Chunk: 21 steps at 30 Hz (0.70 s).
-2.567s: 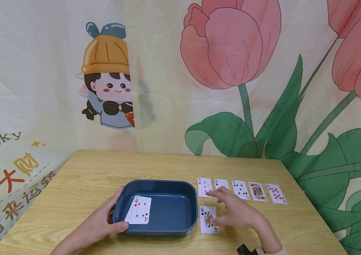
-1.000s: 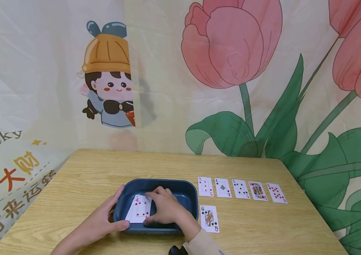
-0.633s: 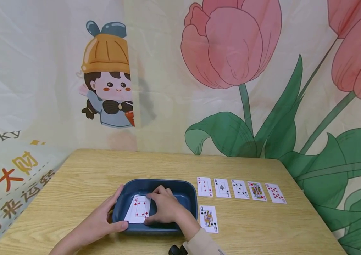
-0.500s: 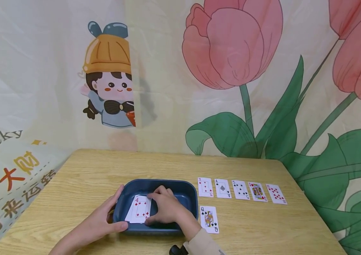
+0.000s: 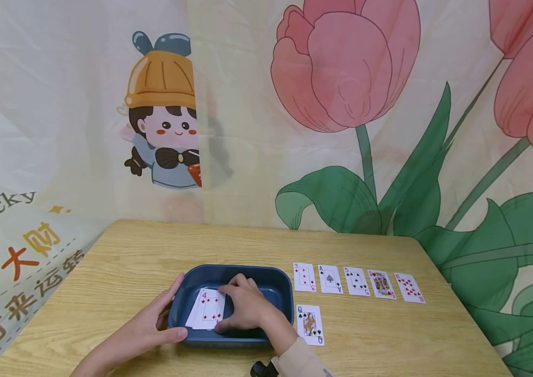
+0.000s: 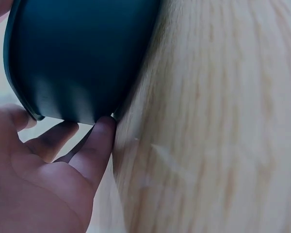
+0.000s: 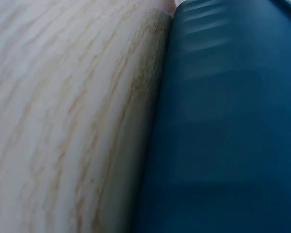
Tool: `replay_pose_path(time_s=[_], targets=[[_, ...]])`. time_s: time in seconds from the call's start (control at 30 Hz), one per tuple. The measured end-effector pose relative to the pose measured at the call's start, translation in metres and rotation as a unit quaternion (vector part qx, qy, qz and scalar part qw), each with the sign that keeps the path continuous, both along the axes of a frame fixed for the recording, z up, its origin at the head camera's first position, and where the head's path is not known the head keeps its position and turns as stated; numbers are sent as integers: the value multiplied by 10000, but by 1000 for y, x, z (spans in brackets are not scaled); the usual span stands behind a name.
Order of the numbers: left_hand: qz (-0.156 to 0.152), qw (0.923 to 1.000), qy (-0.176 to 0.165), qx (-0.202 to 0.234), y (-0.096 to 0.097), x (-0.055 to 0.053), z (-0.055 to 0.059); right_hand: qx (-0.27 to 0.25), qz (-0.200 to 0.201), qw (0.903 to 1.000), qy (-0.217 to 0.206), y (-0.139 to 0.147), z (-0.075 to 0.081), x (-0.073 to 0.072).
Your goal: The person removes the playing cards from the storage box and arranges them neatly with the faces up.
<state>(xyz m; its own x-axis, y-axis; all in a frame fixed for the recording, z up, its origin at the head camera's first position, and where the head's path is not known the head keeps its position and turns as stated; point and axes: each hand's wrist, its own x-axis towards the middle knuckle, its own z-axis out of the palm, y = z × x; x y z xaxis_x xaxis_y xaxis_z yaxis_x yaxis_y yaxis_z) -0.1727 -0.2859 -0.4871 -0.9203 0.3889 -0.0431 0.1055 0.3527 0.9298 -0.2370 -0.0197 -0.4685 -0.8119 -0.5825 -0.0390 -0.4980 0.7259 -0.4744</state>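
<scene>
A dark blue tray point(image 5: 229, 342) sits on the table, and my left hand point(image 5: 153, 325) grips its left end, thumb at the front rim and fingers along the side. The left wrist view shows those fingers against the tray's outer wall point(image 6: 82, 63). Inside lies a small overlapping pile of playing cards with the four of diamonds point(image 5: 210, 310) on top. My right hand point(image 5: 247, 310) reaches into the tray and pinches that card by its right side, fingertips at the far corner and thumb at the near one. In the right wrist view the tray's outer wall point(image 7: 223, 131) hides the hand.
Right of the tray lies the queen of spades point(image 5: 310, 325). Behind it runs a row of face-up cards: three of diamonds point(image 5: 304, 277), ace of spades point(image 5: 330, 279), five of spades point(image 5: 356, 281), a red king point(image 5: 381, 285) and a ten point(image 5: 409, 288). A printed cloth hangs behind the table point(image 5: 247, 243).
My right hand has moved left from over the queen of spades into the tray and taken hold of the four of diamonds. The left hand stays at the tray's left end.
</scene>
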Motion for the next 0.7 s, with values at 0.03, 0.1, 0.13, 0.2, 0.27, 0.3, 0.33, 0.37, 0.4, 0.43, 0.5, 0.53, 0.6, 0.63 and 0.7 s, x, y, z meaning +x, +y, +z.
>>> replay_pose_path(time_s=[0.03,0.1,0.13,0.2,0.27,0.3,0.33,0.37,0.4,0.43,0.5,0.53,0.6,0.63,0.7], targets=[[-2,10000,-9,8,0,0,0,-30,4,10000,-5,1,0,0],[-2,10000,-15,-11,0,0,0,-57,12,10000,1,3,0,-1],[3,10000,-13,-20,-1,0,-1,-63,16,10000,3,4,-1,-2],[9,10000,-8,-18,-1,0,-1,-53,40,10000,28,6,0,-3],[21,10000,37,-43,-1,1,-2,-24,80,10000,41,9,0,-3],[18,10000,54,-21,-1,1,-2,-3,102,9999,45,10,1,-4],[11,10000,62,3,-1,1,-2,21,135,9999,64,11,1,-4],[0,10000,74,24,-1,1,-2,39,166,9998,83,12,1,-4],[-5,10000,94,26,-1,1,-2,53,191,9998,100,13,1,-5],[-5,9999,109,18,-1,2,-2,61,225,9996,129,14,2,-5],[-27,9999,80,80,-1,2,-2,59,308,9993,181,16,2,-6],[-25,9999,64,82,0,1,-2,40,349,9992,206,17,2,-6],[-5,10000,31,51,0,1,-1,-6,421,9988,247,19,3,-7],[5,10000,4,44,0,1,-1,-24,441,9987,251,20,3,-7],[16,10000,-10,36,0,0,0,-49,461,9986,263,24,4,-8]])
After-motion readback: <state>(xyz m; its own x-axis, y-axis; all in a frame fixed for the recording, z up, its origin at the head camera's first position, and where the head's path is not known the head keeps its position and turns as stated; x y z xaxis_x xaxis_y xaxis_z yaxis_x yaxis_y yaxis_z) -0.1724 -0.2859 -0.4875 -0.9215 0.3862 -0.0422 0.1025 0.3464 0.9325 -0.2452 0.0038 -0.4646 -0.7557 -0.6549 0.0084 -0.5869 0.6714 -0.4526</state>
